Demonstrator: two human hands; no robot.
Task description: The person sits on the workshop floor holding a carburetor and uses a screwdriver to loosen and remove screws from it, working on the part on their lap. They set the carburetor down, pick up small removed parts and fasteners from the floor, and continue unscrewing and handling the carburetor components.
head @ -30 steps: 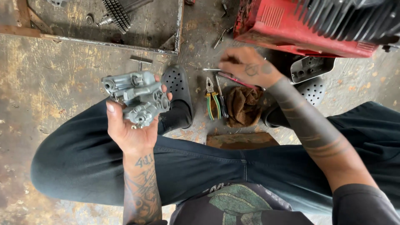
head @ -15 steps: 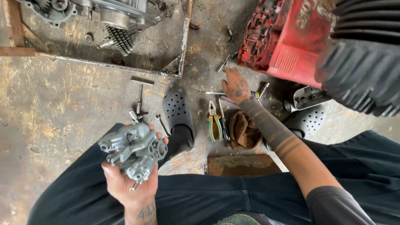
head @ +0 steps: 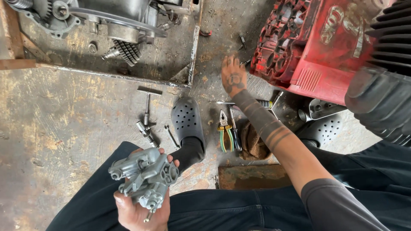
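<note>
My left hand [head: 139, 209] grips a grey metal carburettor [head: 144, 174] and holds it up over my left thigh. My right hand [head: 233, 76] is stretched far forward, palm down with fingers spread, over the stained concrete floor beside the red engine housing [head: 317, 47]. Small bolts [head: 242, 40] lie on the floor just beyond its fingertips; whether it touches anything I cannot tell. Green-handled pliers [head: 224, 128] lie under my right forearm.
A T-handle wrench [head: 147, 102] and sockets [head: 145, 130] lie left of my black perforated clog [head: 187, 122]. A brown rag [head: 252, 141] and a rusty plate [head: 252, 176] sit near my legs. A metal tray [head: 188, 64] with engine parts and gears [head: 126, 51] is at top left.
My right hand has reached further forward, away from the pliers toward the bolts by the red housing. The view tipped forward, and the carburettor in my left hand sits lower in view.
</note>
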